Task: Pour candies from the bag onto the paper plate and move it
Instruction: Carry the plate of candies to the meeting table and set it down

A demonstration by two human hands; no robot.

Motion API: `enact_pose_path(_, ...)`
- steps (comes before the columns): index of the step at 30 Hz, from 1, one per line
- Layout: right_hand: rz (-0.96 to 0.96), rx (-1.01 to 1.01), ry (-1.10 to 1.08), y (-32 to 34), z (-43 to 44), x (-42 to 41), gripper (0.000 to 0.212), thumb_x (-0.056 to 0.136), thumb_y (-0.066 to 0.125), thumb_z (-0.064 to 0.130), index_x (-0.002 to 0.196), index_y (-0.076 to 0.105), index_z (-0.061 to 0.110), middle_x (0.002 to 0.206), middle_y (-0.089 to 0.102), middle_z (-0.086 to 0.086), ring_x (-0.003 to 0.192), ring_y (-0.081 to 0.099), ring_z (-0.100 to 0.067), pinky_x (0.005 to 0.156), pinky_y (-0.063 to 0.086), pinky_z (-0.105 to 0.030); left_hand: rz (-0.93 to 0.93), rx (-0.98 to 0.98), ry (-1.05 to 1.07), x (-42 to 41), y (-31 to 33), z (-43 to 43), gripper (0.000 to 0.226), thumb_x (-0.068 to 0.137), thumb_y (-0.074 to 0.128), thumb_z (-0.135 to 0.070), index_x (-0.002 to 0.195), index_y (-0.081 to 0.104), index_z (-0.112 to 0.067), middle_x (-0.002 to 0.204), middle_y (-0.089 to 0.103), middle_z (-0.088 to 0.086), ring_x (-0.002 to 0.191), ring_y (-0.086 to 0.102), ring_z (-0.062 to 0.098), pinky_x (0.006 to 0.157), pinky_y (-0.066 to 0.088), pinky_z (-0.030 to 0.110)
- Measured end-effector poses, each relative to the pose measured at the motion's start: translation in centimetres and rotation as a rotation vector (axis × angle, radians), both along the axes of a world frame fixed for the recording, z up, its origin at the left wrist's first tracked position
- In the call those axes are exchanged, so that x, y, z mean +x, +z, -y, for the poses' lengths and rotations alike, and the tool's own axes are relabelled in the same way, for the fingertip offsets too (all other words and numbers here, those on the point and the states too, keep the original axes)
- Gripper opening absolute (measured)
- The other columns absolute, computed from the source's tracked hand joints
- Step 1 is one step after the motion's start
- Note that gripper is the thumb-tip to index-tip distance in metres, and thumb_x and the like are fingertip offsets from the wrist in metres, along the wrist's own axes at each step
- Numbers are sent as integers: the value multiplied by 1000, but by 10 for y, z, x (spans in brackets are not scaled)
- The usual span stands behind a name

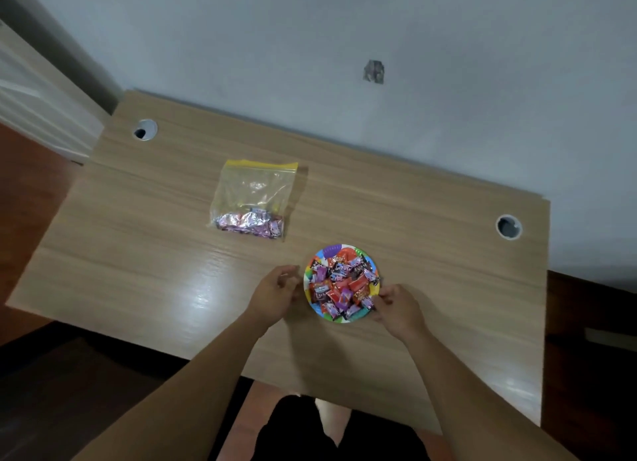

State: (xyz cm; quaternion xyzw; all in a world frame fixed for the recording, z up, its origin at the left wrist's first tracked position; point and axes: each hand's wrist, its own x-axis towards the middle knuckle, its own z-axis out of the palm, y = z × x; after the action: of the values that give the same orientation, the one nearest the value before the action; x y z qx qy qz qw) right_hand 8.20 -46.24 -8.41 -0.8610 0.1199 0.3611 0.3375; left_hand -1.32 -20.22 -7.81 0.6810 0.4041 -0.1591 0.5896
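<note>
Head cam: I see both hands at plate.
Left hand [275,293]: fingers curled, just beside paper plate [358,316] rim; grip unclear.
Right hand [398,307]: fingertips pinching rim.
Candies [341,286]: piled btwn fingers.
Bag [253,200]: well beyond fingers, untouched.

I see dim, soft indoor light; glare patches shine on the table [206,298] toward seven and four o'clock. Edges bend with wide-angle distortion, detail slightly blurred.
</note>
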Motion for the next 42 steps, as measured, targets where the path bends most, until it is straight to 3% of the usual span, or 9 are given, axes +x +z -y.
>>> enact_pose_path(3,-2,66,-90,-14,1,-1,12,99,71,13,95,62,19,95,78,-7,70,82,-33,78,67,-54,16,-15,-10,4,-6,11,33,105,60,-28,137,67,-23,123,77,5,106,79,26,95,64,45)
enact_pose_path(6,2,115,-142,-19,-2,-2,10,100,71,12,98,62,17,93,72,4,66,80,-31,77,68,-54,41,-14,19,3,-12,21,29,105,61,-28,132,68,-24,112,77,1,106,78,26,90,66,53)
enact_pose_path(13,34,164,-148,-14,-3,-7,17,102,67,14,92,60,26,101,78,-10,70,79,-30,66,68,-40,56,7,91,-1,-13,37,21,107,58,-16,124,70,-18,112,77,11,101,79,29,80,68,56)
enact_pose_path(15,48,171,-145,-11,0,-9,12,103,66,14,96,61,22,102,78,-10,66,76,-24,58,63,-32,62,-14,109,-3,-8,40,20,107,57,-13,123,69,-15,109,76,9,98,79,27,80,68,56)
enact_pose_path(21,89,200,-138,7,12,-18,15,102,65,18,92,59,28,100,80,-6,75,81,-33,79,67,-54,112,-30,93,-5,14,44,18,106,61,-15,120,72,-19,108,75,7,96,80,30,79,69,51)
enact_pose_path(27,148,222,-216,47,25,-25,12,102,63,15,95,59,24,102,79,-10,67,75,-23,71,65,-44,120,-138,93,1,53,53,16,106,63,-13,120,71,-12,108,74,18,99,79,36,80,69,52)
enact_pose_path(30,180,195,-240,61,34,-30,9,98,67,22,94,60,27,99,79,-6,78,78,-30,82,66,-54,149,-185,65,2,73,59,16,107,61,-11,120,68,-5,110,74,21,93,77,34,72,69,41)
enact_pose_path(36,258,197,-299,91,56,-42,6,95,66,27,94,60,27,95,80,-3,81,80,-32,83,65,-57,199,-250,-27,8,103,72,9,104,62,-7,111,69,-5,103,77,17,91,77,33,77,68,45)
enact_pose_path(42,290,229,-446,123,88,-67,7,100,62,17,106,62,12,100,79,-14,73,75,-25,65,66,-39,170,-269,-154,20,122,100,10,102,63,-6,110,69,-7,110,78,24,89,77,34,80,68,46)
